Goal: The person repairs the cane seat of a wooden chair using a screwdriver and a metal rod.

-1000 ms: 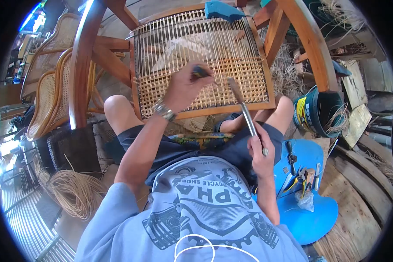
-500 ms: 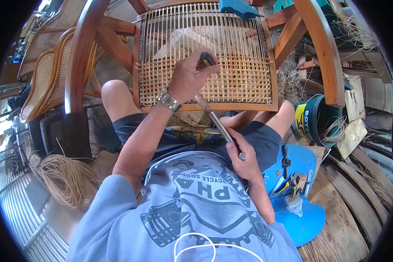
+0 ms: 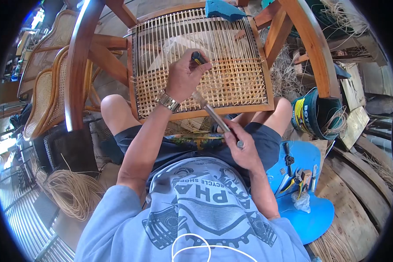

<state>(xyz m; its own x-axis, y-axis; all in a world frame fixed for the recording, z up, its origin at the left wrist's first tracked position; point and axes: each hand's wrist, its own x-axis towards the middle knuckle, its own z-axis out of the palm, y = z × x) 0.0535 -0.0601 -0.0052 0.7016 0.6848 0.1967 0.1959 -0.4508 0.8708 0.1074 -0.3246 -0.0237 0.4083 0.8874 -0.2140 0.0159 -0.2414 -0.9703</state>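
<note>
My left hand (image 3: 185, 75), with a metal watch (image 3: 167, 100) on its wrist, is closed around the dark, yellow-marked handle of what looks like a screwdriver (image 3: 199, 57). Its tip is hidden; the hand is over the woven part of a cane chair seat (image 3: 244, 83). Near my lap, my right hand (image 3: 244, 150) grips a hammer (image 3: 217, 118) by its metal shaft. The hammer's tan, worn far end points up-left, close below my left hand. Toward the front the cane is woven crosswise; farther back only lengthwise strands show.
A blue block (image 3: 225, 11) lies on the seat's far edge. Wooden chair legs (image 3: 312, 43) rise on both sides. At right are a dark bucket (image 3: 321, 115) with cane scraps and a blue plastic surface (image 3: 301, 222) holding pliers and other tools. Coiled cane (image 3: 72, 192) lies at left.
The view has shifted and turned slightly, so the chair seat appears farther left and tilted. Both hands keep their grips; the hammer has changed angle only slightly.
</note>
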